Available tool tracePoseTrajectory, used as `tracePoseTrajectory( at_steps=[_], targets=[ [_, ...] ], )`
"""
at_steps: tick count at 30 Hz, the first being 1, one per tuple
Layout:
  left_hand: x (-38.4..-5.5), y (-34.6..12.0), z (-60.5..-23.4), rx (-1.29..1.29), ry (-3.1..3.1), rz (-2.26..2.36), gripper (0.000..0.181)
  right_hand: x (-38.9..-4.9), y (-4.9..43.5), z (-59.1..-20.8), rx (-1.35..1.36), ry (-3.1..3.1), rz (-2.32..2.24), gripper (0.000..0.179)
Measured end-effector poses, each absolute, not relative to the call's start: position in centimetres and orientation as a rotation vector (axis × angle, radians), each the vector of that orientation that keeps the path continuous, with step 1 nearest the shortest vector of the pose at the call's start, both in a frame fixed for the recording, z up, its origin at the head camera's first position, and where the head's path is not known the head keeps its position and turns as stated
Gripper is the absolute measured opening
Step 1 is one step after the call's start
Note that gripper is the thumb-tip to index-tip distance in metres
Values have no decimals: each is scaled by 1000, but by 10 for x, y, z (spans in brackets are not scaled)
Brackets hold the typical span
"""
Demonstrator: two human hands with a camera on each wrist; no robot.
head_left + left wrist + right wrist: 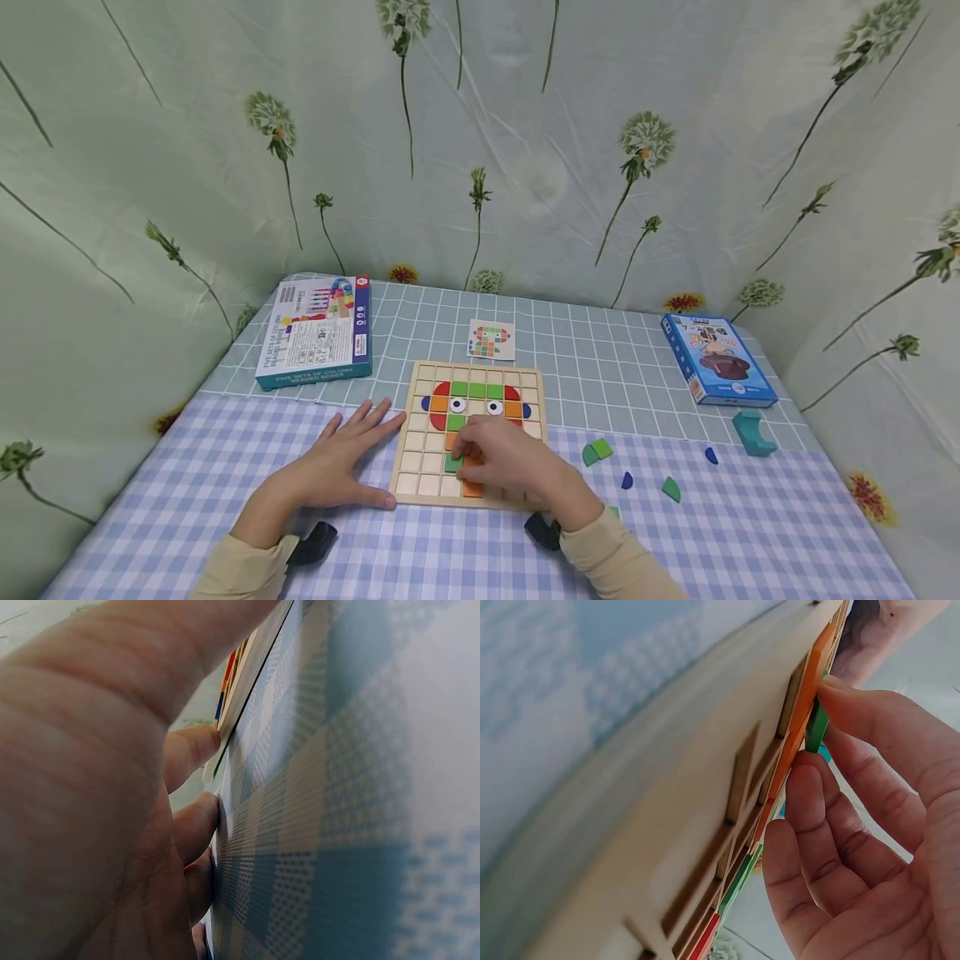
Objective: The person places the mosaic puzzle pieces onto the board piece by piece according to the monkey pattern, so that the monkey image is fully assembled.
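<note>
A wooden grid board (405, 477) lies on the checked cloth, with a face-like pattern of red, orange, green and blue pieces and two eye discs. My right hand (504, 454) is over its lower middle, pinching a green wooden tile (817, 726) between thumb and fingers. That tile is at the board's surface beside orange tiles (472, 489); whether it is seated in a cell is hidden. My left hand (341, 462) lies spread on the cloth along the board's left edge, its thumb by the near left corner. In the left wrist view its fingers (196, 825) rest on the cloth.
A pattern card (492, 340) lies behind the board. Loose green (672, 489) and blue (627, 481) pieces are scattered to the right, near a teal curved block (753, 434). A bead-set box (315, 333) stands back left, a blue box (718, 360) back right.
</note>
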State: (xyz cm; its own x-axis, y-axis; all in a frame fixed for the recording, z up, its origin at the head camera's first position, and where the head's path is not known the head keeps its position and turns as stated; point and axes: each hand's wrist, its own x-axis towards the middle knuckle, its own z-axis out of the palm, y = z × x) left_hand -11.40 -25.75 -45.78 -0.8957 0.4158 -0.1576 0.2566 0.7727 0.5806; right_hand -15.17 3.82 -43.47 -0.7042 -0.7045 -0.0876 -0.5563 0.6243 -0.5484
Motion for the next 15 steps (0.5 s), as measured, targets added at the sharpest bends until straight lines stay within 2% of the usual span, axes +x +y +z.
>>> tracePoseTrajectory(
  at_steps=[15],
  targets=[
    [-114, -258, -458, 523, 2685, 813, 116, -151, 37, -437, -1025, 2555, -708, 7]
  ],
)
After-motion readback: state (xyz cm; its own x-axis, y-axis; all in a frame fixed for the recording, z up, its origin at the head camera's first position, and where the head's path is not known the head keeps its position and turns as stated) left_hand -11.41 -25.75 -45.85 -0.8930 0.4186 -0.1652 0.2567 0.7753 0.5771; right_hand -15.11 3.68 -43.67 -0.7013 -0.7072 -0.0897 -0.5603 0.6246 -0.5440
